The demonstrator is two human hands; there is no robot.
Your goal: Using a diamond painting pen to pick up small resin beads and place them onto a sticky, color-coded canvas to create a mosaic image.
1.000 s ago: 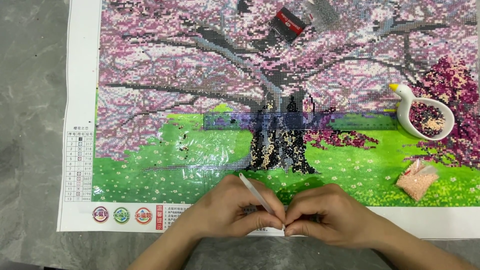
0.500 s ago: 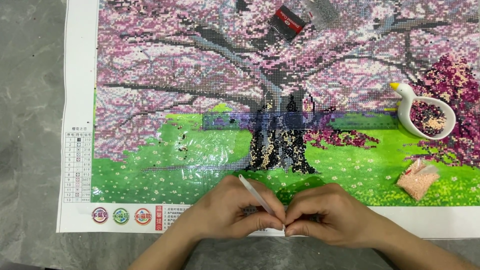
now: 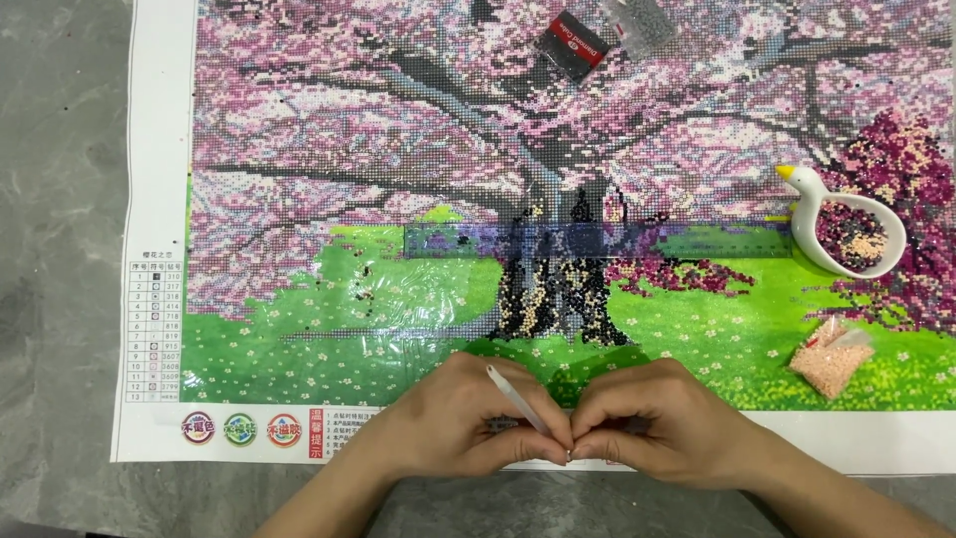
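Your two hands meet at the bottom edge of the diamond-painting canvas (image 3: 518, 199), just below the dark tree trunk (image 3: 558, 279) that serves here as the landmark. Your left hand (image 3: 458, 423) pinches the white applicator pen (image 3: 518, 399) near its tip, with the shaft slanting up and to the left toward the trunk's base, a grip that keeps the point steady for fine work. Your right hand (image 3: 662, 423) closes in against it, fingertips touching the left hand's right at the pen tip, as if steadying or loading something tiny there; what sits between the fingertips is too small to tell.

Right of the trunk, the white swan-shaped tray (image 3: 797, 214) holds dark and pale beads within easy reach of your right hand. Below that tray and still right of the trunk lies a small clear bag of peach beads (image 3: 832, 359). Above the trunk, near the canvas's top, rests a black packet (image 3: 570, 45), out of the working area. Far left of the trunk runs the printed colour key (image 3: 154, 329).
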